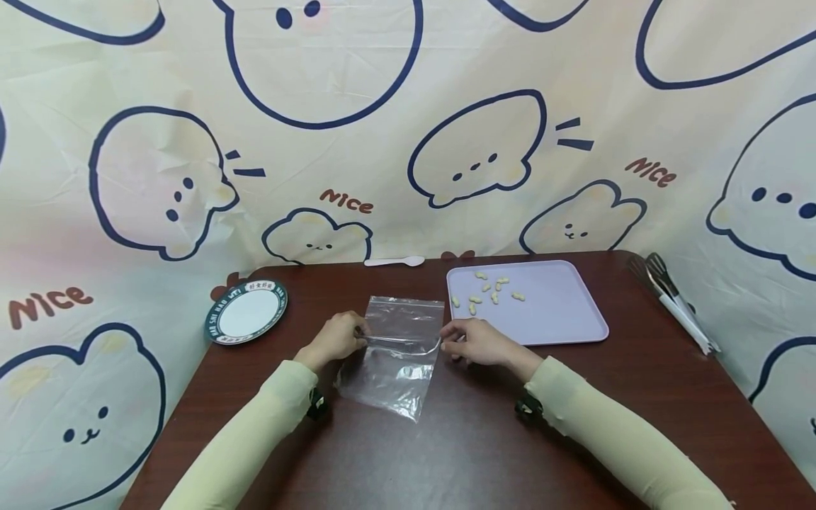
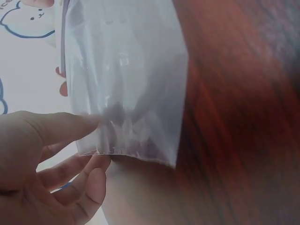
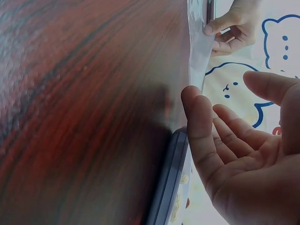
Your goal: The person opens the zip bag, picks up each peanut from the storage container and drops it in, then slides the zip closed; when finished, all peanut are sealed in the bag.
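Note:
A clear plastic zip bag [image 1: 401, 375] lies on the brown table [image 1: 446, 453] between the two hands. My left hand [image 1: 334, 341] pinches its left edge; in the left wrist view the thumb lies over the film of the bag [image 2: 131, 84] with fingers beneath. At the opposite edge is my right hand [image 1: 474, 341]. In the right wrist view, the thumb of this right hand [image 3: 248, 164] stands well apart from the fingers, and a fingertip is beside the bag's edge; whether it touches cannot be told. Right of the bag, a pale lilac tray [image 1: 561, 304] carries several peanuts [image 1: 495, 298].
A white plate with a green lettered rim [image 1: 247, 313] stands at the far left of the table. At the back edge lies a white spoon [image 1: 395, 262]. Whisk-like utensils with white handles [image 1: 685, 322] lie along the right edge. A cartoon-printed cloth [image 1: 382, 163] hangs behind.

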`<state>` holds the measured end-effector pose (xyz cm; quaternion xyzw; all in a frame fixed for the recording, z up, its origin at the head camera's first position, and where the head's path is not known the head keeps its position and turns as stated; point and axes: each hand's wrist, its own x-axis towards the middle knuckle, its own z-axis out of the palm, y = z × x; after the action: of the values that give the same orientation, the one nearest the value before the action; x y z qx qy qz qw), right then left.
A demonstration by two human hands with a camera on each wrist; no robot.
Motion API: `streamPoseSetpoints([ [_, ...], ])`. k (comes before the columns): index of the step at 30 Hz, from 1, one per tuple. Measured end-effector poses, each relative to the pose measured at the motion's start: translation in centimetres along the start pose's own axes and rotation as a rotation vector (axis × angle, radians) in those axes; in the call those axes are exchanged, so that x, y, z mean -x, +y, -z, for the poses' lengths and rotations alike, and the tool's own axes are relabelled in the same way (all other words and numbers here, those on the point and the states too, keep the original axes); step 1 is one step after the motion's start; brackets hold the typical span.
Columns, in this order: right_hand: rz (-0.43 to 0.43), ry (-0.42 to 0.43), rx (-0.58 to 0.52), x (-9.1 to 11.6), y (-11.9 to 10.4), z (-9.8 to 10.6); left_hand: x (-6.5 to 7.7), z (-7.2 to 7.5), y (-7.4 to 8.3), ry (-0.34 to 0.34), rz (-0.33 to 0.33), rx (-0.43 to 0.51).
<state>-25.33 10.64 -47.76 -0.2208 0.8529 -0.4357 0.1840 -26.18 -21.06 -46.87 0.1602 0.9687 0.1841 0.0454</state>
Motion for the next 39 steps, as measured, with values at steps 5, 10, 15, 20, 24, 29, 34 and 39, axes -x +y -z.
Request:
streamPoseSetpoints([
  [5, 0.001, 0.002, 0.012, -0.1, 0.2, 0.1, -0.2, 0.3, -0.4, 0.032, 0.008, 0.035],
  [10, 0.007, 0.013, 0.022, 0.0, 0.2, 0.4, -0.2, 0.7, -0.7, 0.035, 0.049, 0.125],
  [15, 0.001, 0.016, 0.014, 0.0, 0.1, 0.4, -0.2, 0.9, -1.2, 0.044, 0.062, 0.210],
  [20, 0.005, 0.030, 0.008, 0.0, 0.1, 0.5, 0.1, 1.3, -1.5, 0.060, 0.007, 0.211],
  [24, -0.011, 0.034, 0.021, -0.2, 0.3, 0.5, 0.3, 1.6, -1.3, 0.065, -0.021, 0.191],
  [29, -0.028, 0.025, 0.015, -0.3, 0.5, 0.5, 0.3, 1.7, -0.9, 0.017, -0.006, 0.172],
  [34, -0.045, 0.023, 0.002, -0.3, 0.4, 0.5, 0.1, 1.4, -0.8, 0.002, -0.012, 0.155],
  [39, -0.037, 0.014, -0.006, -0.2, 0.3, 0.4, 0.0, 1.2, -0.8, -0.003, 0.052, 0.209],
])
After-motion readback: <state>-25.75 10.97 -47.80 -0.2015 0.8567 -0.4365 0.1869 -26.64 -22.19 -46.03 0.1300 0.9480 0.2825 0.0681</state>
